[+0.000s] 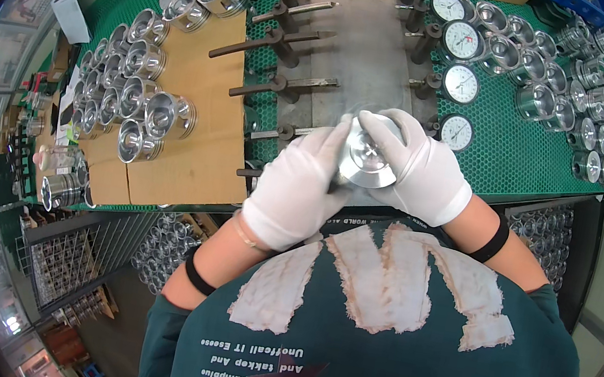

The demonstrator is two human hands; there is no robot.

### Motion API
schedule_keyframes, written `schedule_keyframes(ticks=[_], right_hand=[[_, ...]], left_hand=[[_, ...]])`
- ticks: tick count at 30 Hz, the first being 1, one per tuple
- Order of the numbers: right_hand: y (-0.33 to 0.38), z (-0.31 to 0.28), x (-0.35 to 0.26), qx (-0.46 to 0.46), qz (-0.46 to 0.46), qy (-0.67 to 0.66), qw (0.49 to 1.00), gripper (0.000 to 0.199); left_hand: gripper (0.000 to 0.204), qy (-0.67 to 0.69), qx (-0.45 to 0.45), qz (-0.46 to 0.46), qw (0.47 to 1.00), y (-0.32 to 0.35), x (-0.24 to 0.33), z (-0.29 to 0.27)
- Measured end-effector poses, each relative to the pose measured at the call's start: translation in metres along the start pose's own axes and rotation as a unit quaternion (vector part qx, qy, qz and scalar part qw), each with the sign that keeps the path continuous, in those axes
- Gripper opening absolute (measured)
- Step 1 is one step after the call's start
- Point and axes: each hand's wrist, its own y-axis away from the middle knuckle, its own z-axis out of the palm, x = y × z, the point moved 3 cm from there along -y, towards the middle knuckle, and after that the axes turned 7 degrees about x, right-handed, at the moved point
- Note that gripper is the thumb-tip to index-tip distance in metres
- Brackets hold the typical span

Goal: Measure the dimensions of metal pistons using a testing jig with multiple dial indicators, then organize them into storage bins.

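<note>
Between my two white-gloved hands is a shiny metal piston (pixel 367 159), its round crown facing up, near the front edge of the bench. My left hand (pixel 302 180) wraps its left side with the fingers closed against it. From the right, my right hand (pixel 421 168) grips its rim, fingers bent over the top. Just beyond the hands lies a worn metal plate (pixel 362 47). Along that plate's left side stand dark posts carrying rods (pixel 287 86). Several round dial gauges (pixel 455 132) line its right side. The piston's underside is hidden by my gloves.
Several pistons (pixel 137 99) stand on brown cardboard (pixel 203 108) at the left. More pistons (pixel 534 101) crowd the green mat (pixel 484 151) at the right. A wire cart (pixel 79 255) is below at the left, and racked pistons (pixel 545 237) sit under the bench's right side.
</note>
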Motion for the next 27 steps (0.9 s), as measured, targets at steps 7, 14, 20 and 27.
schedule_keyframes(ticks=[7,14,20,27], right_hand=[[0.029,-0.011,0.010,-0.021,0.186,-0.214,0.959,0.080],[0.062,0.025,0.027,-0.070,0.370,-0.469,0.799,0.084],[0.061,0.026,0.029,-0.077,0.375,-0.465,0.798,0.086],[0.063,0.029,0.034,-0.070,0.362,-0.465,0.805,0.086]], left_hand=[[0.095,-0.093,0.036,0.062,0.993,-0.019,-0.007,0.030],[0.099,0.011,0.038,0.043,0.998,-0.038,-0.016,0.038],[0.105,0.005,0.027,0.024,0.999,-0.040,-0.016,0.040],[0.105,0.001,0.046,0.030,0.998,-0.040,-0.015,0.042]])
